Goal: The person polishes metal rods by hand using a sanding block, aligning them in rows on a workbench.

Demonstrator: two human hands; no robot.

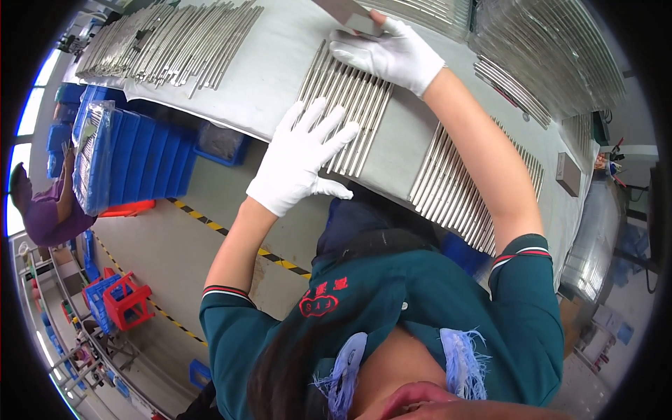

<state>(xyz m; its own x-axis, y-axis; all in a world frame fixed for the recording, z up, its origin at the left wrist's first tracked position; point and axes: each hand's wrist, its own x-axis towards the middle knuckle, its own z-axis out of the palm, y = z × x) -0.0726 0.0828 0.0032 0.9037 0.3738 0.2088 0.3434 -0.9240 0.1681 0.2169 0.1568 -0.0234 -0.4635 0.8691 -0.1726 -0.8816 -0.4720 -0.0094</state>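
My left hand (301, 157), in a white glove, lies flat with its fingers spread on the near end of a row of shiny metal rods (364, 115). The rods lie side by side on the pale table cover (280, 73). At the far end of that row, my right hand (392, 56), gloved too with bare fingertips showing, grips a grey-brown rectangular block (353, 17). The block's far end is cut off by the picture's upper edge.
Another row of rods (448, 182) lies beneath my right forearm. Many loose rods (168, 42) are heaped at the left, and plastic-wrapped rods (546, 52) are stacked far right. A second block (568, 173) rests near the right edge. Blue crates (150, 154) and a person in purple (52, 210) are left.
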